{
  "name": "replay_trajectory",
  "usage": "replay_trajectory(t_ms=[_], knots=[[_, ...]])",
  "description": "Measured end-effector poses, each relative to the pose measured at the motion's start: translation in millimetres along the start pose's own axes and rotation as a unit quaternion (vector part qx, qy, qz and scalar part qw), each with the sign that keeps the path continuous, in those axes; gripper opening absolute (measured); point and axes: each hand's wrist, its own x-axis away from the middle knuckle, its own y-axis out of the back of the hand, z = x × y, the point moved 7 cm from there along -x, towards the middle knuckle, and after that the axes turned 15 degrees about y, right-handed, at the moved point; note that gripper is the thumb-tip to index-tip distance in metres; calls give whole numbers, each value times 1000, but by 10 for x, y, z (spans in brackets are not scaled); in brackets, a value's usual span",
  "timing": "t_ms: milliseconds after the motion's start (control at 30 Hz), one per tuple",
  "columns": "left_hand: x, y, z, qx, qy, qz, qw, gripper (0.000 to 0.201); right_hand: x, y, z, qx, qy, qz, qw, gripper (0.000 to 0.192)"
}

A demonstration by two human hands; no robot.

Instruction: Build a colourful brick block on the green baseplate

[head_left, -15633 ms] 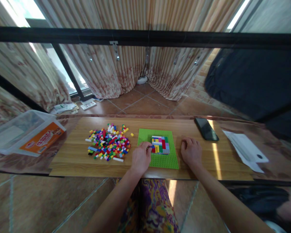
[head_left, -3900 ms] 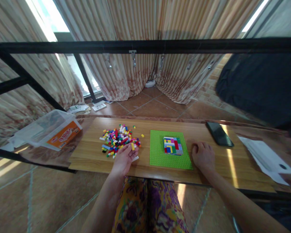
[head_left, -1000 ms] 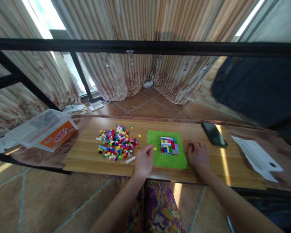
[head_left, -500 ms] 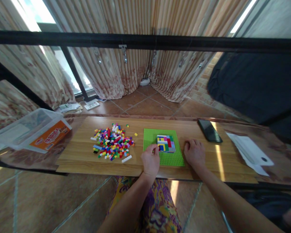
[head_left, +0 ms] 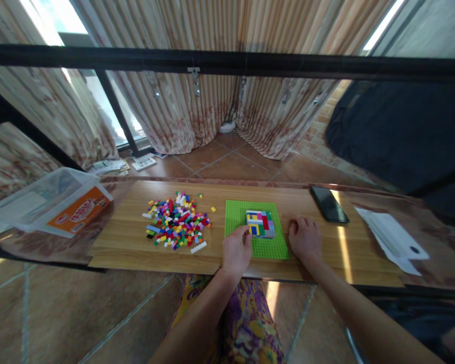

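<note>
A green baseplate [head_left: 267, 247] lies on the wooden table [head_left: 129, 242], and a low block of mixed-colour bricks [head_left: 261, 223] is built on it. My left hand [head_left: 235, 251] rests at the plate's front left. Its fingertips are pinched together against the block's left edge, and the small yellow brick between them is mostly hidden. My right hand [head_left: 305, 241] lies palm down on the table at the plate's right edge, fingers loosely curled, holding nothing. A heap of loose coloured bricks [head_left: 176, 221] sits left of the plate.
A clear plastic box with an orange label [head_left: 51, 202] stands at the far left. A black phone [head_left: 329, 203] and white papers [head_left: 392, 237] lie to the right. A black bar [head_left: 227, 60] crosses overhead, with curtains behind and a tiled floor below.
My left hand took a yellow brick from the heap and carried it right to the block's left edge. The right hand has stayed beside the plate.
</note>
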Motion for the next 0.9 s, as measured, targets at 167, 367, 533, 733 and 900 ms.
replay_trajectory(t_ms=[167, 367, 533, 733, 900], knots=[[-8, -4, -5, -36, -33, -3, 999, 24, 1, -10, -15, 0, -1, 0, 1000, 25], [-24, -25, -42, -98, -106, 17, 989, 23, 7, -11, -9, -9, 0, -3, 1000, 25], [-50, -76, -45, -180, -148, 32, 972, 25, 9, 3, 5, -2, -5, -1, 1000, 26], [-56, -81, 5, -157, -163, 31, 974, 26, 4, -13, 14, 3, 8, 9, 1000, 25], [-80, 3, 78, -51, -103, 30, 993, 34, -4, -20, -1, 12, 7, 4, 1000, 25]])
